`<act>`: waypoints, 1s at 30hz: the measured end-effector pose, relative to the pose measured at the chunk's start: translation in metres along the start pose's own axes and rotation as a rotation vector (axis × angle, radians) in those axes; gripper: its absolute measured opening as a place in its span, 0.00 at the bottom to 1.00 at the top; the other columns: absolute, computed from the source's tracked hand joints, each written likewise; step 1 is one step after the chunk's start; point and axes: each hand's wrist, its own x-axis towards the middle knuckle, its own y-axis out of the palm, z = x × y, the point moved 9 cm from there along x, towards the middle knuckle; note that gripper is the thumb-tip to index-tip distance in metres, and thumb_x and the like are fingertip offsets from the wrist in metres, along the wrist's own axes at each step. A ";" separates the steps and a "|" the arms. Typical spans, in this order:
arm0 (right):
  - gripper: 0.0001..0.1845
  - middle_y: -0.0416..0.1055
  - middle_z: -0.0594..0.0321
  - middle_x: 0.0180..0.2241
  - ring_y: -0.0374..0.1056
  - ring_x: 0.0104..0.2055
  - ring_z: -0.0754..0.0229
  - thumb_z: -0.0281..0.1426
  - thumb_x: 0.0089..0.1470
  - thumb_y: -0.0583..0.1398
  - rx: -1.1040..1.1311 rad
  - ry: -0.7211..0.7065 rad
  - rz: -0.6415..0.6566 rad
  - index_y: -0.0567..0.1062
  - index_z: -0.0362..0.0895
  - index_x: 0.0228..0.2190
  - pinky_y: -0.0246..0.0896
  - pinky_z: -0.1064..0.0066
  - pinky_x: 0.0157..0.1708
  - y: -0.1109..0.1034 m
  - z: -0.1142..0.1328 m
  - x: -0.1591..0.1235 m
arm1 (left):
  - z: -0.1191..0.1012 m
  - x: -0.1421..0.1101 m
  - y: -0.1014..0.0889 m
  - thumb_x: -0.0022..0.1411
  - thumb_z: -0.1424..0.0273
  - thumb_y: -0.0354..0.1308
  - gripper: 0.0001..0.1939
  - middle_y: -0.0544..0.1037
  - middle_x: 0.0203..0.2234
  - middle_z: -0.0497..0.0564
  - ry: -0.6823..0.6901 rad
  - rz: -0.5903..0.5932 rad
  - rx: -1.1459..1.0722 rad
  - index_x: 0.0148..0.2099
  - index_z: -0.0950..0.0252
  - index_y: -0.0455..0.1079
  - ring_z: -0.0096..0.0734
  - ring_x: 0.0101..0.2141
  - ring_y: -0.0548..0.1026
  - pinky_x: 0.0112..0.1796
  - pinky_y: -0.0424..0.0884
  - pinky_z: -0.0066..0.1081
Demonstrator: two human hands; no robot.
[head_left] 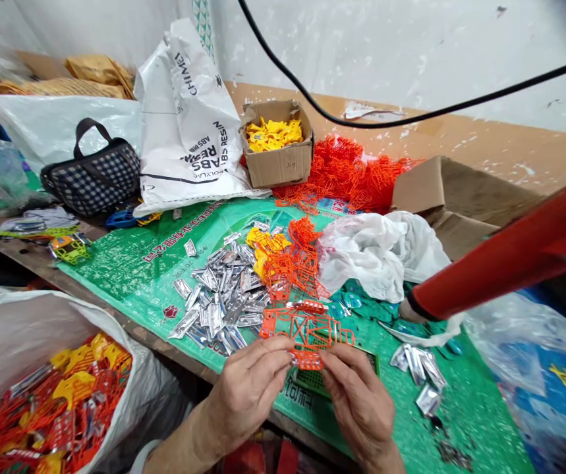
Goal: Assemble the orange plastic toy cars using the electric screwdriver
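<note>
An orange plastic lattice frame is held up between both hands near the front edge of the table. My left hand pinches its near left side, and my right hand grips the near right side. Beneath the frame a green tray shows in part. Just behind lie more orange frames in a tangle and several yellow plastic parts. To the left spreads a heap of shiny silver pieces.
A white sack, a cardboard box of yellow parts and an orange pile stand along the wall. A red bar slants in from the right. At lower left, a white bag holds orange and yellow pieces.
</note>
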 end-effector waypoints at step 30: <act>0.06 0.79 0.56 0.32 0.77 0.34 0.61 0.24 0.61 0.59 0.092 -0.060 0.140 0.77 0.41 0.38 0.74 0.72 0.34 0.011 0.006 -0.005 | -0.003 0.000 0.027 0.69 0.79 0.46 0.14 0.72 0.26 0.49 0.055 0.463 0.213 0.33 0.66 0.69 0.31 0.28 0.72 0.29 0.69 0.29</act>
